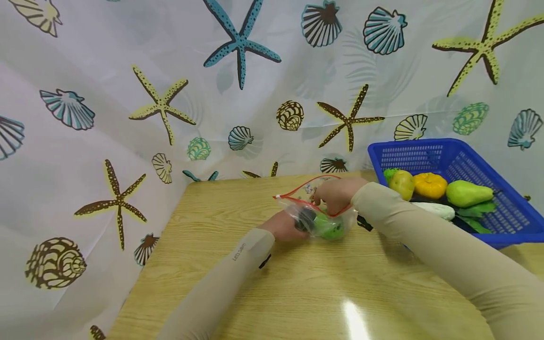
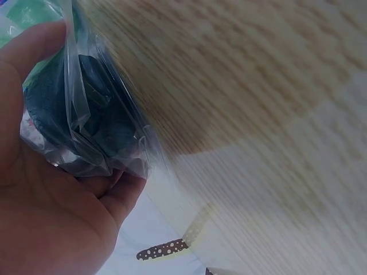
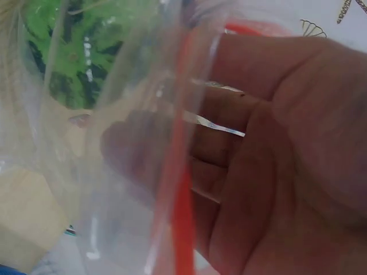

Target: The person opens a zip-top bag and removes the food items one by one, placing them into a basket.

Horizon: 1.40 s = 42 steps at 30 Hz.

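Note:
A clear zip bag (image 1: 293, 200) with a red closure stands on the wooden table, its mouth spread wide. Inside lie a green round fruit with dark stripes (image 3: 74, 51), like a small watermelon, and a dark round thing (image 2: 63, 109) whose kind is unclear through the plastic. My left hand (image 1: 285, 227) grips the bag from the left side, thumb and fingers around the dark thing. My right hand (image 1: 337, 194) reaches through the bag's mouth from above, fingers loosely bent inside the plastic, with nothing visible between them in the right wrist view.
To the right stands a blue plastic basket (image 1: 425, 144) holding a yellow pumpkin (image 1: 429, 185), a green pear (image 1: 469, 193), a round yellowish fruit (image 1: 402, 185), a long white piece (image 1: 435, 210) and green leaves (image 1: 478, 219). Behind the table hangs a shell-and-starfish patterned curtain (image 1: 263, 99).

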Available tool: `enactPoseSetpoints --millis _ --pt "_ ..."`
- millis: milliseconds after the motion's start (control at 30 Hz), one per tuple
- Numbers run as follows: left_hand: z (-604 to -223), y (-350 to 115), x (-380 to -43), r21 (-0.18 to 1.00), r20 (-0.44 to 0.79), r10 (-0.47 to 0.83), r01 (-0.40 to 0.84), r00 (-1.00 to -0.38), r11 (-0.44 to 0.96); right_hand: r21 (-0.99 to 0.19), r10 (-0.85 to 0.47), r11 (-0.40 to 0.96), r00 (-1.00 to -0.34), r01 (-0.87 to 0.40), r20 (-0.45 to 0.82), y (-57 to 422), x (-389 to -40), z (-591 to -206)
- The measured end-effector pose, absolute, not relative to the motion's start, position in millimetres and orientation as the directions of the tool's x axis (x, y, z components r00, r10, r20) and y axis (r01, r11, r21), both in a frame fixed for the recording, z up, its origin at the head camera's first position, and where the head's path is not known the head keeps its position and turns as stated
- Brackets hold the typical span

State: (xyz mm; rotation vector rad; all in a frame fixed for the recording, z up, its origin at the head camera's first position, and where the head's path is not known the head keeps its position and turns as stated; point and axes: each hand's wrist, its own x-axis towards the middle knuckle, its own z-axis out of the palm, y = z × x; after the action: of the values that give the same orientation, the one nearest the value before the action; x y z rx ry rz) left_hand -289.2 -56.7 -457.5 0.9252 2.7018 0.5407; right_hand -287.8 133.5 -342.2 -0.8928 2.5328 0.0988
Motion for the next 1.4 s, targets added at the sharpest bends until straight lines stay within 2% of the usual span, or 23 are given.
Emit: enactPoseSetpoints --millis 333,567,833,1000,1300,1400 --pt "-457.3 -57.4 -287.2 0.404 -0.101 0.629 0.546 -0.771 0.734 -0.039 -0.479 0.842 -0.711 -0.539 -0.515 125.1 -285.8 -355.2" --pt "-457.7 -57.5 -284.4 0.419 -0.117 0.6 0.508 -0.791 0.752 -0.092 -0.543 0.81 -0.681 -0.579 -0.491 126.7 -281.8 -360.1" --pt "-461.0 -58.6 -287.7 0.432 -0.125 0.596 0.497 -0.793 0.752 -0.152 -0.647 0.747 -0.658 -0.647 -0.386 140.1 -281.4 -362.1" --pt "-458.1 -59.0 -287.0 0.437 -0.135 0.599 0.495 -0.79 0.751 -0.175 -0.708 0.701 -0.645 -0.691 -0.288 146.1 -274.6 -346.0" --pt "-458.1 -59.0 -287.6 0.422 -0.123 0.616 0.52 -0.778 0.742 -0.257 -0.736 0.666 -0.672 -0.7 -0.075 165.1 -258.4 -309.0" --pt "-458.3 -58.5 -287.7 0.419 -0.127 0.617 0.522 -0.776 0.743 -0.251 -0.724 0.673 -0.69 -0.696 -0.026 176.1 -252.6 -296.4"
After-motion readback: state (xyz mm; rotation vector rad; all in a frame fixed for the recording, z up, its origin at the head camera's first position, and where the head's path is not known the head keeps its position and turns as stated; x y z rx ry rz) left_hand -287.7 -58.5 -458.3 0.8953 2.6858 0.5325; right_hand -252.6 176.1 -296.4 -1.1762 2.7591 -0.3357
